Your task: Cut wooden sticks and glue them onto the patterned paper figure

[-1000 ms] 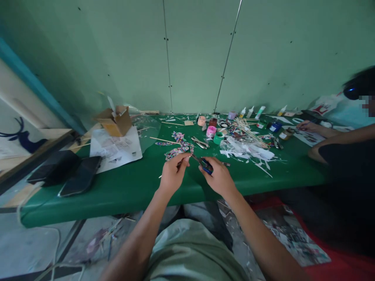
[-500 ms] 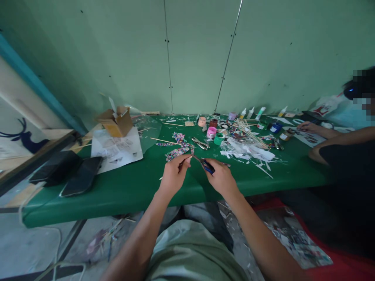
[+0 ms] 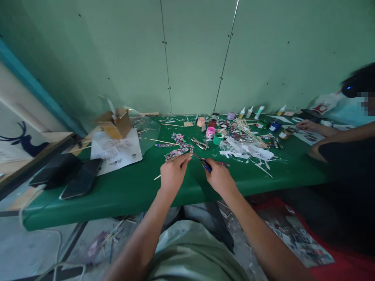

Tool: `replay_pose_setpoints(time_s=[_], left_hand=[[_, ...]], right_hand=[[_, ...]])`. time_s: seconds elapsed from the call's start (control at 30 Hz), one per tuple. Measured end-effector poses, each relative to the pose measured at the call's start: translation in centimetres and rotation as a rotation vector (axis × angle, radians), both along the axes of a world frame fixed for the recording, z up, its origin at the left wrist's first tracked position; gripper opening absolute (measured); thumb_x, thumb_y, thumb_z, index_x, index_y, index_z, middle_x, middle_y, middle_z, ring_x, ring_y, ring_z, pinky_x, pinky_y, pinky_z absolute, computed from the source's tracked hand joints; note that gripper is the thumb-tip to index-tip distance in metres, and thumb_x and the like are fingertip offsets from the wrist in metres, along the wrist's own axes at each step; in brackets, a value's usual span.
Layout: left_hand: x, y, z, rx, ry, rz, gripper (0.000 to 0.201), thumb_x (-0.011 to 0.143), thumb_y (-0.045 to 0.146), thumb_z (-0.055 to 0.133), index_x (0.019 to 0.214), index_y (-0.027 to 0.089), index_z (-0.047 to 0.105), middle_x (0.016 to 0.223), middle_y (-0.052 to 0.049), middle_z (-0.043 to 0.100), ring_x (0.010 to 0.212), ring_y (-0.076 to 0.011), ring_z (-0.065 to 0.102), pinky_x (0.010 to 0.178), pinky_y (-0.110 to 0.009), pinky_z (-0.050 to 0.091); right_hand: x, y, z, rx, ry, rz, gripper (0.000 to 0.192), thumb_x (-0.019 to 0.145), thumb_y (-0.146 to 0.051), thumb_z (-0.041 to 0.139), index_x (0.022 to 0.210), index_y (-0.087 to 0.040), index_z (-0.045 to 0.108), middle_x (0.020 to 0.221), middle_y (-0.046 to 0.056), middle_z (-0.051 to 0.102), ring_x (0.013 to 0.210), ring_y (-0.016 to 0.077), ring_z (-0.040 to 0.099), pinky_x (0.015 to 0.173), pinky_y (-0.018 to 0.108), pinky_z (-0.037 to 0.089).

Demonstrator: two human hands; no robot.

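Little was changed since earlier frames. Thin stick (image 3: 171,164) was pinched in closed left hand (image 3: 172,174); blue-handled tool (image 3: 205,164) was gripped by right hand (image 3: 219,177), above counter (image 3: 123,187) near edge.

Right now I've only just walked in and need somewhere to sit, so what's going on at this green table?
A person sits at the green table. Their left hand pinches a thin wooden stick, and their right hand grips blue-handled scissors close to it. Colourful paper pieces, paint pots and white scraps lie behind. Another person works at the table's right end.
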State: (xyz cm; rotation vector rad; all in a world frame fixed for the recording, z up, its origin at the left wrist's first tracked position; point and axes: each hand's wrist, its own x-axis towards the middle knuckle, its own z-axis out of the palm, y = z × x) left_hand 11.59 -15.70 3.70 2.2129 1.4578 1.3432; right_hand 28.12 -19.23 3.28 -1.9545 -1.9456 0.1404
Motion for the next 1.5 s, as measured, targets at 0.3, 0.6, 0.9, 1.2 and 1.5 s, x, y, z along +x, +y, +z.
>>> replay_pose_setpoints(time_s=[0.3,0.6,0.9,1.2,1.5], left_hand=[[-0.7,0.9,0.6,-0.183,-0.008,-0.184,0.027,0.09,0.032,0.048,0.088,0.02,0.071,0.07,-0.001,0.07,0.054,-0.0113,0.058,0.054,-0.021,0.042],[0.2,0.4,0.1,0.096,0.155,-0.049,0.027,0.09,0.028,0.047,0.104,0.023,0.07,0.095,-0.006,0.072,0.088,-0.0193,0.065,0.078,-0.029,0.048],[-1.2,1.8,0.7,-0.316,0.029,-0.308,0.034,0.091,0.035,0.043,0.078,0.019,0.07,0.067,0.0,0.068,0.051,-0.01,0.054,0.052,-0.02,0.039],[0.6,0.7,-0.8,0.007,0.198,0.001,0.027,0.09,0.031,0.047,0.1,0.021,0.07,0.091,-0.007,0.072,0.08,-0.0177,0.064,0.065,-0.024,0.042],[-1.1,3.1,0.1,-0.421,0.012,-0.391,0.035,0.091,0.035,0.04,0.08,0.018,0.068,0.064,0.0,0.066,0.049,-0.0106,0.05,0.051,-0.022,0.036]], right_hand=[[0.6,0.1,0.1,0.017,-0.008,-0.024,0.027,0.086,-0.022,0.05,0.112,-0.021,0.056,0.098,0.009,0.068,0.083,0.0217,0.065,0.068,0.027,0.043],[0.4,-0.1,-0.3,-0.036,0.002,-0.065,0.03,0.09,-0.028,0.044,0.118,-0.022,0.056,0.089,0.009,0.07,0.079,0.0236,0.067,0.064,0.028,0.044],[0.8,-0.1,-0.3,-0.015,-0.018,-0.044,0.036,0.087,-0.026,0.049,0.123,-0.023,0.053,0.106,0.01,0.067,0.088,0.0239,0.066,0.069,0.029,0.045],[0.4,0.2,-0.6,-0.115,-0.028,-0.073,0.035,0.091,-0.031,0.044,0.123,-0.023,0.054,0.089,0.01,0.069,0.077,0.025,0.067,0.066,0.03,0.046],[0.4,0.3,-0.6,-0.076,-0.087,-0.035,0.039,0.087,-0.028,0.047,0.126,-0.024,0.052,0.096,0.011,0.069,0.083,0.0263,0.067,0.066,0.031,0.046]])
